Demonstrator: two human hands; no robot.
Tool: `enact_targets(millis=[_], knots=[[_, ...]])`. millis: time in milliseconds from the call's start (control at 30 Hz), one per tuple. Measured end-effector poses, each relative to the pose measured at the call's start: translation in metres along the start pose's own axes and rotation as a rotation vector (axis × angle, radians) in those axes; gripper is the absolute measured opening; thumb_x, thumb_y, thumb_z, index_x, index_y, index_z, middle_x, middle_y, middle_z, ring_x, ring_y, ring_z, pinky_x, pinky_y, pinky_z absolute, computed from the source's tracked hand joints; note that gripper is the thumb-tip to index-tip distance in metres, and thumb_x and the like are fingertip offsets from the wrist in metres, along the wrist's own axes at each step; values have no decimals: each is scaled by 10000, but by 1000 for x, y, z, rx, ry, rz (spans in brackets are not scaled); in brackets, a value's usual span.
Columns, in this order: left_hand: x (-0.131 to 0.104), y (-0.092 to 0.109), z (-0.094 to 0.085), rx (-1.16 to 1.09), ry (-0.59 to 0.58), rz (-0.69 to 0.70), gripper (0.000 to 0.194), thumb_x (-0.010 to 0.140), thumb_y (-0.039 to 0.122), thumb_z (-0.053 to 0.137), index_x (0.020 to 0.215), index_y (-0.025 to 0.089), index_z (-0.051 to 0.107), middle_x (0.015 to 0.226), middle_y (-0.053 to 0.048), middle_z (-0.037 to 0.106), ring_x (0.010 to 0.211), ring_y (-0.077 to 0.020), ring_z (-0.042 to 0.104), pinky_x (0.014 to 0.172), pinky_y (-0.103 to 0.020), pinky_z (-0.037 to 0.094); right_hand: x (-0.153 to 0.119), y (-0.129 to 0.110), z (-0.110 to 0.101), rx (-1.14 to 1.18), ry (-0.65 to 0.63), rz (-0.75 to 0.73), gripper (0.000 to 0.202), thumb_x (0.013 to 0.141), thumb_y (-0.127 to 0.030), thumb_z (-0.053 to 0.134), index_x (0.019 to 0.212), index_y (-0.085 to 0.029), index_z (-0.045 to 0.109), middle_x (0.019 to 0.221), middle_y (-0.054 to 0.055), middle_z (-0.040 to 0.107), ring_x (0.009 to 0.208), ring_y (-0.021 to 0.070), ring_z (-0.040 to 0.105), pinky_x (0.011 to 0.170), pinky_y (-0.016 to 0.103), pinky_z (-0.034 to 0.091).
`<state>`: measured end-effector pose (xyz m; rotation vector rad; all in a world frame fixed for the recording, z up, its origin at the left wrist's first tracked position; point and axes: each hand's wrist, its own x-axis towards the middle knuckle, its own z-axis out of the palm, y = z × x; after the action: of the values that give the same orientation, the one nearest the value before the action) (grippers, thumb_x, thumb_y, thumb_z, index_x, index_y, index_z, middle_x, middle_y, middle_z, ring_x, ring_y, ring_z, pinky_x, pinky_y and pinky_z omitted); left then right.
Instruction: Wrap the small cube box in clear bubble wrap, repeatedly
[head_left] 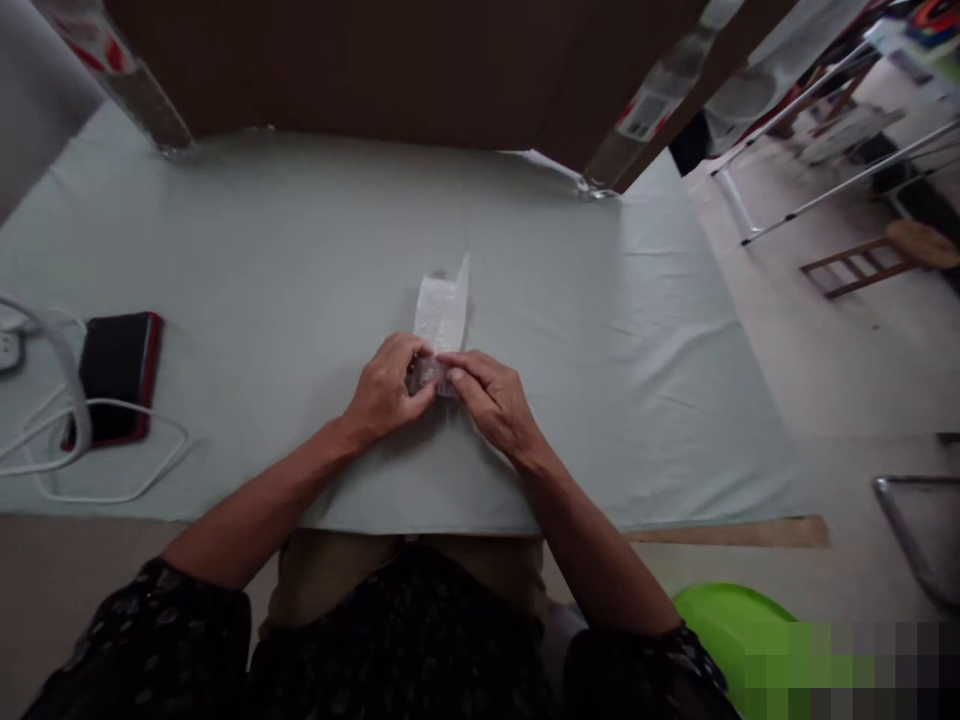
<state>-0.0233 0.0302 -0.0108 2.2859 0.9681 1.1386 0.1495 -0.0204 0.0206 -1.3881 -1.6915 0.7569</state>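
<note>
A small clear plastic packet (437, 310) with a whitish, pointed upper edge lies near the middle of the cloth-covered table (300, 250). My left hand (390, 385) grips its lower left side between thumb and fingers. From the right, my right hand (487, 395) pinches the lower right part, thumb and forefinger together. The fingertips of both hands nearly meet over the plastic. What the packet contains, if anything, cannot be made out.
Bottles (652, 105) (139, 90) stand against a large brown board (360, 70) at the back. A dark phone with a red edge (116, 375) and white cables (135, 498) lie left. A green basin (731, 630) is below right.
</note>
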Motion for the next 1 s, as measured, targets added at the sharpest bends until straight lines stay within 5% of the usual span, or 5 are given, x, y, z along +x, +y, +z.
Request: enact_targets(millis=[167, 433, 700, 1000], knots=[[0, 4, -3, -21, -14, -19, 264, 734, 175, 609, 986, 204, 536, 930, -38, 604, 805, -158, 574, 741, -295, 514, -3, 9, 4, -64, 56, -48, 268, 898, -200, 547, 1103, -208, 721, 963, 50, 719, 856, 162, 654, 794, 301, 531], [6, 11, -12, -262, -69, -339, 214, 793, 255, 600, 991, 210, 533, 859, 6, 591, 758, -127, 584, 724, -262, 506, -4, 11, 13, -370, 38, -97, 254, 933, -225, 543, 1139, -206, 692, 1007, 67, 673, 869, 182, 622, 757, 296, 497], [6, 13, -4, -108, -55, -282, 183, 795, 195, 638, 948, 215, 540, 902, -1, 605, 758, -121, 569, 718, -258, 494, 1, 16, 2, -151, -9, -103, 306, 842, -205, 570, 1129, -223, 675, 956, 30, 666, 760, 149, 589, 716, 291, 509], [4, 10, -3, -67, -37, -202, 193, 797, 189, 614, 971, 216, 535, 917, -10, 612, 770, -133, 578, 726, -273, 512, 0, 13, -4, -28, 124, -54, 210, 831, -239, 621, 1026, -205, 691, 833, -1, 645, 631, 106, 515, 620, 263, 470]])
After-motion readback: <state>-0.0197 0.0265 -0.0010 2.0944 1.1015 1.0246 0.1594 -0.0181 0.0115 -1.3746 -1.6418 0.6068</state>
